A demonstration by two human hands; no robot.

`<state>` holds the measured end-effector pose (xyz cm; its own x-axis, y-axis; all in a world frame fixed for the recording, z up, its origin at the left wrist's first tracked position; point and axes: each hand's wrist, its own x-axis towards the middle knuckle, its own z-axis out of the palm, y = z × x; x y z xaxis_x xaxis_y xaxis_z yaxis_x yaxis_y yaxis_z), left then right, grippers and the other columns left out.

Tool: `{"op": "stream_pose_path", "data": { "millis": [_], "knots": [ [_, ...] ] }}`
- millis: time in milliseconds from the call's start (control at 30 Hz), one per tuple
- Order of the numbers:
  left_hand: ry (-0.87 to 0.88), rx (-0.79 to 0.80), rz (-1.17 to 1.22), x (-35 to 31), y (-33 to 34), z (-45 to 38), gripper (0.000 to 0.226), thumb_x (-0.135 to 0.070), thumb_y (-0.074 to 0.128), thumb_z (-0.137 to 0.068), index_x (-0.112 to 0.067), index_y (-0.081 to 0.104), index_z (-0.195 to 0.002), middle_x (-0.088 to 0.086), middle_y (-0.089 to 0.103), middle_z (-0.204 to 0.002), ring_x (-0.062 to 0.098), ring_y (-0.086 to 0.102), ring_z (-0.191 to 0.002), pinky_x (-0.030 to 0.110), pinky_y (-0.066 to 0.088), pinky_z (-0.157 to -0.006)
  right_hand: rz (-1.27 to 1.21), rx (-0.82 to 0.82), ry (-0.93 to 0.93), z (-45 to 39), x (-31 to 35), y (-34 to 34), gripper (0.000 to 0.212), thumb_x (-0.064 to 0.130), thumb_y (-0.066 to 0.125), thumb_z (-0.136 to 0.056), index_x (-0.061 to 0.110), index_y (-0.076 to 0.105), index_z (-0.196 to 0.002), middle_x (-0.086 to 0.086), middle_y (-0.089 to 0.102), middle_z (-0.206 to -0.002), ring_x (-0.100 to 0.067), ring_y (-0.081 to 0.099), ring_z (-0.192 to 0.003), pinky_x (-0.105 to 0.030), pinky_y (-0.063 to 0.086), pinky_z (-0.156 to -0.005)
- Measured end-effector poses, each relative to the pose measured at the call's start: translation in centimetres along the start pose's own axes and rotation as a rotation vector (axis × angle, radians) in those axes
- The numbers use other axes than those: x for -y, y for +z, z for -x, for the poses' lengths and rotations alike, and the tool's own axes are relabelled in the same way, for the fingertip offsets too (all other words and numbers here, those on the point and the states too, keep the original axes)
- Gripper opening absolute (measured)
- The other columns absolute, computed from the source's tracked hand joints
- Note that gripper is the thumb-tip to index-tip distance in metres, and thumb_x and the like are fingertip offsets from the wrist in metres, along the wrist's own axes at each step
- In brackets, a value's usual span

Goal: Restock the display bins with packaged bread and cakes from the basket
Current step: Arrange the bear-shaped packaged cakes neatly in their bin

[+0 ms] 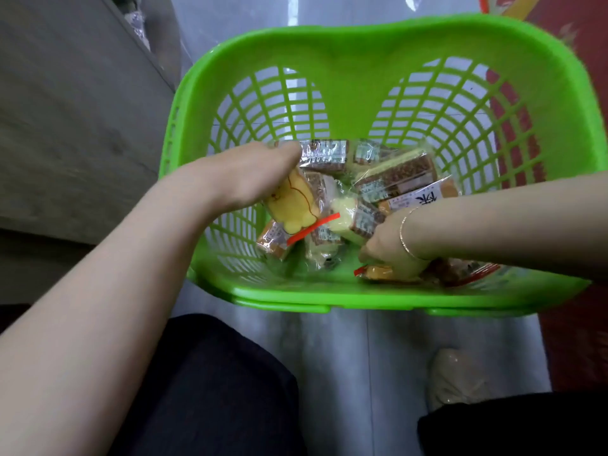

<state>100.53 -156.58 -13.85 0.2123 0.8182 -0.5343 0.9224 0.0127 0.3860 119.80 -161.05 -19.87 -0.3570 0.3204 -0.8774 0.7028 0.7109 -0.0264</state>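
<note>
Packaged cakes (391, 179) lie heaped in the green basket (362, 47), which sits on the grey floor (345, 357) in front of your knees. Your left hand (243, 179) is inside the basket, its grip curled round a clear-wrapped yellow bear-shaped cake (292, 202) sealed with a red tie (312, 228), with a foil-labelled packet (324, 154) just beyond its fingers. Your right hand (391, 245), with a thin bracelet (406, 232) at the wrist, reaches down to the near wall of the basket; its fingers are curled onto an orange-wrapped packet (378, 273), though whether they have closed on it you cannot tell. A pale shoe (454, 380) rests on the floor below.
</note>
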Motion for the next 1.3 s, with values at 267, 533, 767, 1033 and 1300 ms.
{"op": "stream_pose_path", "data": {
  "millis": [267,533,767,1033,1300],
  "knots": [
    [-0.053,-0.135,0.206,-1.0,0.0,0.3,0.059,-0.045,0.021,-0.097,-0.008,0.065,-0.086,0.015,0.065,-0.100,0.025,0.058,-0.087,0.033,0.045,-0.084,-0.251,0.182,0.099,-1.1,-0.2,1.1,0.039,0.033,0.049,-0.089,0.009,0.058,-0.118,-0.007,0.061,-0.104,-0.025,0.058,-0.092,-0.031,0.048,-0.086],
    [-0.120,-0.259,0.270,-1.8,0.7,-0.3,0.051,-0.057,0.060,-0.083,-0.009,0.064,-0.068,0.004,0.052,-0.055,0.020,0.049,-0.054,0.029,0.034,-0.053,-0.312,0.116,0.083,-2.6,-1.6,1.1,0.031,0.033,0.066,-0.081,0.014,0.067,-0.107,-0.006,0.066,-0.106,-0.024,0.063,-0.098,-0.035,0.053,-0.088],
    [-0.280,-0.557,0.975,-5.1,0.2,5.7,0.022,-0.026,0.068,-0.081,-0.009,0.063,-0.068,0.005,0.056,-0.062,0.016,0.049,-0.060,0.029,0.038,-0.061,-1.432,0.044,0.133,6.6,-5.9,-5.7,0.033,0.016,0.069,-0.074,0.003,0.060,-0.103,-0.013,0.058,-0.081,-0.027,0.053,-0.062,-0.031,0.045,-0.062],
    [-0.471,-0.482,1.372,-12.9,-14.1,22.6,0.028,0.006,0.054,-0.081,-0.018,0.069,-0.085,-0.002,0.069,-0.075,0.013,0.057,-0.064,0.028,0.044,-0.064,-2.516,-0.179,-0.421,30.0,1.1,-14.4,0.012,0.016,0.052,-0.082,0.015,0.062,-0.076,0.001,0.057,-0.056,-0.015,0.046,-0.051,-0.024,0.041,-0.052],
    [-0.387,-0.505,1.295,-18.4,-30.7,40.7,0.048,-0.061,0.053,-0.079,-0.019,0.074,-0.086,0.004,0.075,-0.079,0.004,0.063,-0.058,0.011,0.044,-0.051,-1.273,-1.091,-0.165,49.5,10.3,-27.5,0.042,-0.002,0.071,-0.074,0.022,0.068,-0.108,0.007,0.063,-0.098,0.003,0.058,-0.083,0.001,0.037,-0.073]
  ]
}}
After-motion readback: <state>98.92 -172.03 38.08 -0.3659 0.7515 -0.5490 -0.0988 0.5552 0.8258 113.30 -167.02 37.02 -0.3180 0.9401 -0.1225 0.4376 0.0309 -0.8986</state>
